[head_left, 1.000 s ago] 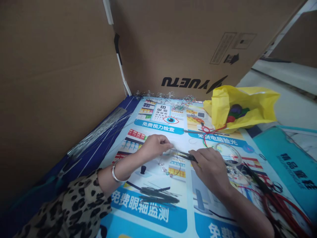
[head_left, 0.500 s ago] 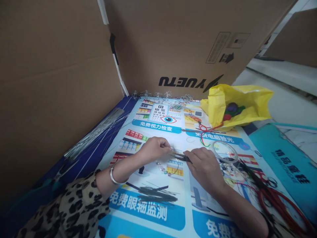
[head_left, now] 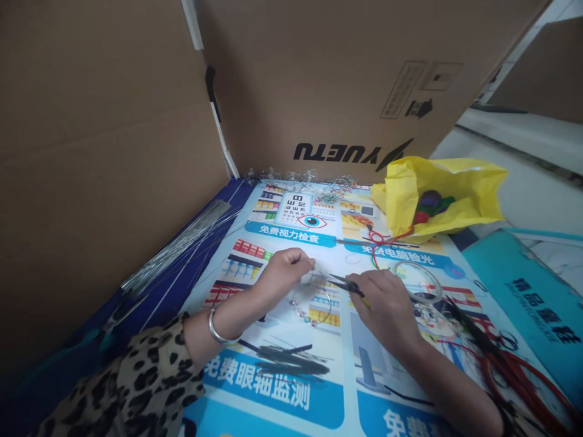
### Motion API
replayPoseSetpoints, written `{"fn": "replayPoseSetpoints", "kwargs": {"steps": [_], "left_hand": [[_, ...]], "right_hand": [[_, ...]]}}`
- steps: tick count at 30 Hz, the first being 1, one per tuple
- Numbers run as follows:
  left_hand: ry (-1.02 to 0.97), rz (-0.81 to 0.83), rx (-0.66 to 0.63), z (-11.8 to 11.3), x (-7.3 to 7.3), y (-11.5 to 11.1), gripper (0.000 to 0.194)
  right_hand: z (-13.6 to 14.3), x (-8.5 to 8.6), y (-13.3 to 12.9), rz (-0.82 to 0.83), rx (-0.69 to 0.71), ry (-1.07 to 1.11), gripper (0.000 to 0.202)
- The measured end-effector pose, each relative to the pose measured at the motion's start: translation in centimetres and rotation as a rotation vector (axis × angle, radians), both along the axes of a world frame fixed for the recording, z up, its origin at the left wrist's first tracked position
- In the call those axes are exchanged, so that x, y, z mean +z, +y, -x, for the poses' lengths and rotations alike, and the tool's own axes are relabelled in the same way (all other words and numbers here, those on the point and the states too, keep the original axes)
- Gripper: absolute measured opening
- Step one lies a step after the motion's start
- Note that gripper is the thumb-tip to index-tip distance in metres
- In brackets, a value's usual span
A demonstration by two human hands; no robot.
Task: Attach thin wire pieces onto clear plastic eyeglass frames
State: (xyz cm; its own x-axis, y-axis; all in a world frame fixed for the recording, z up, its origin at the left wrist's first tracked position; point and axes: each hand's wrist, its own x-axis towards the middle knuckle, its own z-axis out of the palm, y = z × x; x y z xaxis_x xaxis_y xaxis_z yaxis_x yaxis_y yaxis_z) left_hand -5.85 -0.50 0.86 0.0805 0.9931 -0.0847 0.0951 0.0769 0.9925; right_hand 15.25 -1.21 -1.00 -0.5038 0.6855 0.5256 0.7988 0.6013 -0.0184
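My left hand (head_left: 285,273) pinches the upper end of a thin wire bracelet (head_left: 330,309). Several small beads (head_left: 303,315) sit along the lower part of its loop, which hangs just above the printed sheet. In my right hand (head_left: 385,303) is a pair of dark needle-nose pliers (head_left: 348,284). Their jaws point left toward the pinching fingers, slightly parted, with a small gap to those fingertips. Whether the jaws touch the wire I cannot tell.
Red-handled scissors (head_left: 505,370) lie at right, near a clear ring-shaped roll (head_left: 437,285). A yellow bag (head_left: 401,194) holds coloured balls. Straight silver wires (head_left: 177,243) lie left; dark strips (head_left: 291,361) lie in front. Cardboard walls (head_left: 319,79) stand behind, with wire loops (head_left: 328,194) below.
The pliers have drawn back to the right from my left fingertips, and their jaws now show slightly parted. My left hand keeps its pinch on the bracelet. The view has shifted slightly.
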Motion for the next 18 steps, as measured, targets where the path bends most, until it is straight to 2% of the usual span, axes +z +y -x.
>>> {"fn": "replayPoseSetpoints", "kwargs": {"steps": [3,8,18], "left_hand": [[-0.045,0.007,0.038,-0.3,0.0,-0.2,0.025],[-0.116,0.057,0.046,-1.0,0.0,-0.9,0.027],[-0.109,0.102,0.067,-1.7,0.1,-1.5,0.03]], "right_hand": [[0.3,0.4,-0.5,-0.079,0.023,0.06,0.013],[1.2,1.0,-1.8,-0.21,0.066,-0.092,0.018],[1.0,0.9,-1.8,-0.26,0.077,-0.199,0.023]]}}
